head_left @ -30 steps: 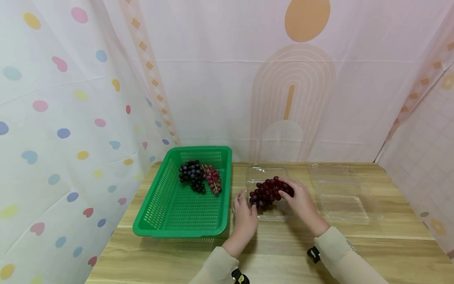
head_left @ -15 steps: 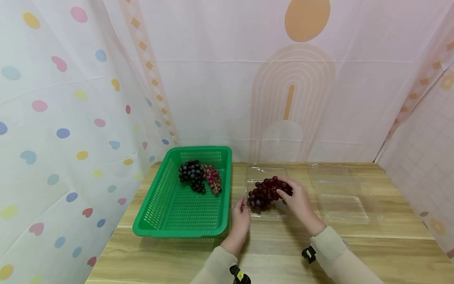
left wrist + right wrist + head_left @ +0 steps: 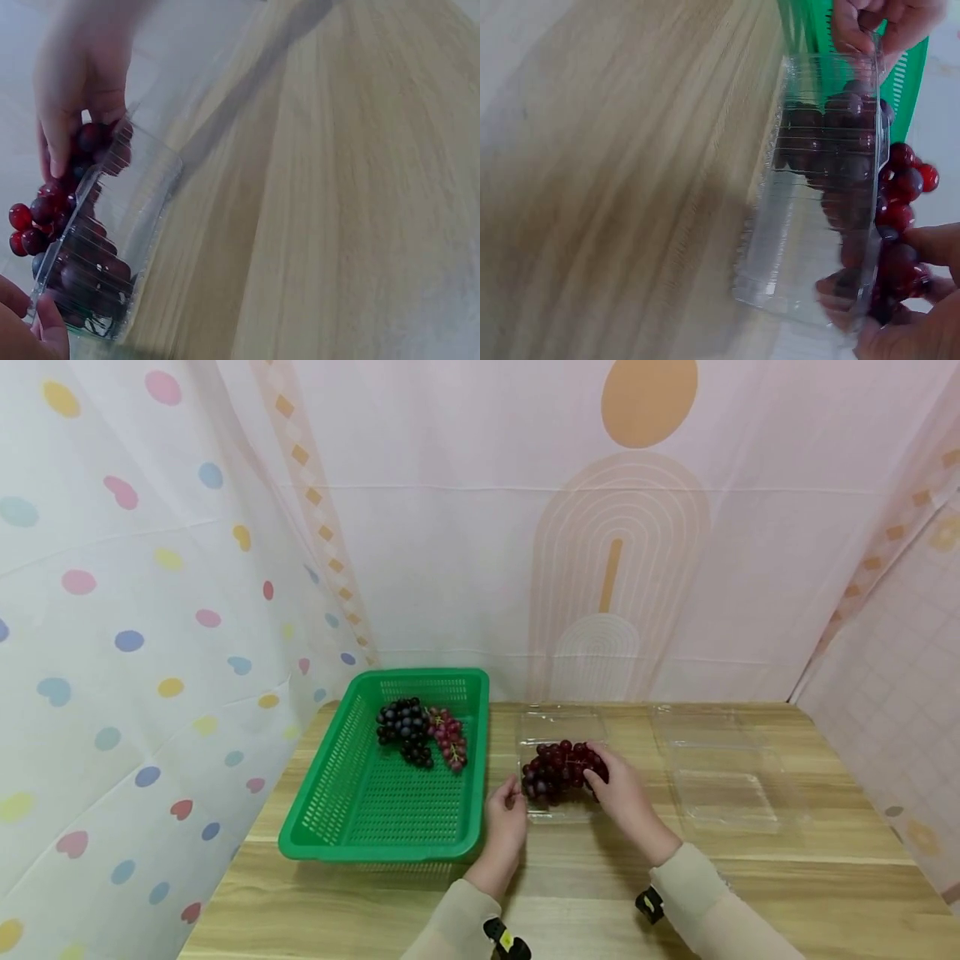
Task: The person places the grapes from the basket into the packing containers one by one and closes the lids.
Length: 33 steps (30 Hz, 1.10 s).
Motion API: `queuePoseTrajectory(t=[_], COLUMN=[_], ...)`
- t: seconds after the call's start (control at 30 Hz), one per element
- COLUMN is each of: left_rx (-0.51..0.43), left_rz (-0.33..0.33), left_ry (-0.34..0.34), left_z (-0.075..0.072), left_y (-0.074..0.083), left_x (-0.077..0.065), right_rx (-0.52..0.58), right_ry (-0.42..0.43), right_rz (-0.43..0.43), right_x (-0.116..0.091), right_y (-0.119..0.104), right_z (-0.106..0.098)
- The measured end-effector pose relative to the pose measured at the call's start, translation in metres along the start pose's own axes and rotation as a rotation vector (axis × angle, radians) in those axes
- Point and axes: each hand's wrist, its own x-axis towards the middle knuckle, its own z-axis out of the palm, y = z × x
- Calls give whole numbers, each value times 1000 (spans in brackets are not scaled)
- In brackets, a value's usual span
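Head view first: the right hand (image 3: 624, 793) has its grip closed around a dark red bunch of grapes (image 3: 558, 770) in a clear container (image 3: 543, 817) on the worktop (image 3: 585, 902), and the left hand (image 3: 506, 824) is at that container's left side. A green basket (image 3: 382, 852) holds a black bunch (image 3: 403, 722) and a pink bunch (image 3: 449, 740); a second clear container (image 3: 731, 797) sits right. Left wrist now: the left grip pinches the rim, red grapes poking above it! And the right wrist: more grapes show through the see-through wall.
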Motion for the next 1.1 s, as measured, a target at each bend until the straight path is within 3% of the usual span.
queuePoseTrajectory(t=[0.5,0.93,1.1], left_rx=[32,73,94], left_rz=[10,7,29], left_ry=[-17,-34,-33], left_z=[3,5,5], left_y=[0,1,1], left_x=[1,1,2], right_rx=[-478,-609,-611], right_ry=[-43,-20,-13], right_rz=[-145,-157,-156], right_x=[-9,-14,-11], right_y=[-5,-15,-15], right_z=[5,0,-2])
